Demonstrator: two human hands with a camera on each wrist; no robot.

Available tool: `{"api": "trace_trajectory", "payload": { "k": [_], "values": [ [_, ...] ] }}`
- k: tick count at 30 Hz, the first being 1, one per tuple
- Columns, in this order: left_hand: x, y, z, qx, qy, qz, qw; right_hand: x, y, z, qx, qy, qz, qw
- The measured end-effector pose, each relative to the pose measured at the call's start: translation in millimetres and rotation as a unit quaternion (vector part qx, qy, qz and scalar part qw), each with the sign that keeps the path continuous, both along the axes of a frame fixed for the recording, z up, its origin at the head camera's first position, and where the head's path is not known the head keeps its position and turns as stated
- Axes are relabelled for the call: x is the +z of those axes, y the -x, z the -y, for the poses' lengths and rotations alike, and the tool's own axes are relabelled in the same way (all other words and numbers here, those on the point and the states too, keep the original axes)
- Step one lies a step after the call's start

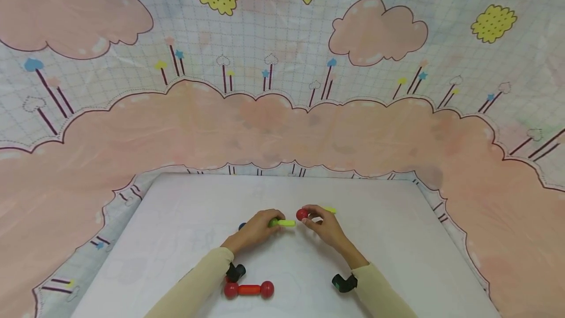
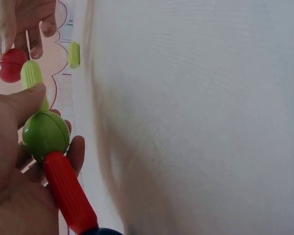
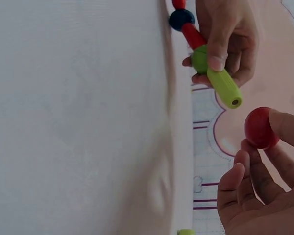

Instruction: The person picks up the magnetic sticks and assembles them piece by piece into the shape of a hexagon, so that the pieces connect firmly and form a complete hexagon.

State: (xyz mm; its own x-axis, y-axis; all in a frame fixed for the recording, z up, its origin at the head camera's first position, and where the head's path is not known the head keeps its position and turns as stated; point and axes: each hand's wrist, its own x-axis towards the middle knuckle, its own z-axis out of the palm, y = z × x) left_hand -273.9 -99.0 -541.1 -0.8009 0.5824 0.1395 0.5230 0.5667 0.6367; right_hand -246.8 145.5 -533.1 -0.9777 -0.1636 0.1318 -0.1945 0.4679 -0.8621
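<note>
My left hand (image 1: 258, 227) grips a toy rod-and-ball chain by its green ball (image 2: 45, 136) and yellow-green rod (image 3: 225, 89). From the green ball runs a red rod (image 2: 70, 193), then a blue ball (image 3: 182, 20) and another red rod (image 3: 179, 4); its far end is out of frame. My right hand (image 1: 327, 227) pinches a loose red ball (image 3: 260, 128) between thumb and fingertips. A small gap separates that ball from the free end of the yellow-green rod, which shows a dark dot in the right wrist view.
On the white table (image 1: 388, 239) a second yellow-green rod (image 1: 330, 210) lies just behind the right hand. A red rod (image 1: 249, 289) with a red ball at each end lies near the front, by the left wrist; another red part behind it is mostly hidden. A patterned cloth (image 1: 273, 131) surrounds the table.
</note>
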Motion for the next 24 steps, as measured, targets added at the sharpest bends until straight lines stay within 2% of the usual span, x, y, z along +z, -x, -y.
{"api": "trace_trajectory", "payload": {
  "k": [13,20,24],
  "values": [
    [-0.1,-0.5,-1.3,0.008,-0.003,-0.002,1.0,-10.1,-10.5,-2.6,0.02,0.013,0.03,0.9993],
    [-0.7,-0.4,-0.6,0.011,-0.003,0.003,0.9999,-13.6,-10.6,-0.9,0.033,-0.015,0.006,0.9993],
    [-0.9,0.4,0.1,0.011,-0.001,0.003,0.9999,-12.8,-9.5,-0.5,0.035,-0.015,0.009,0.9992]
  ]
}}
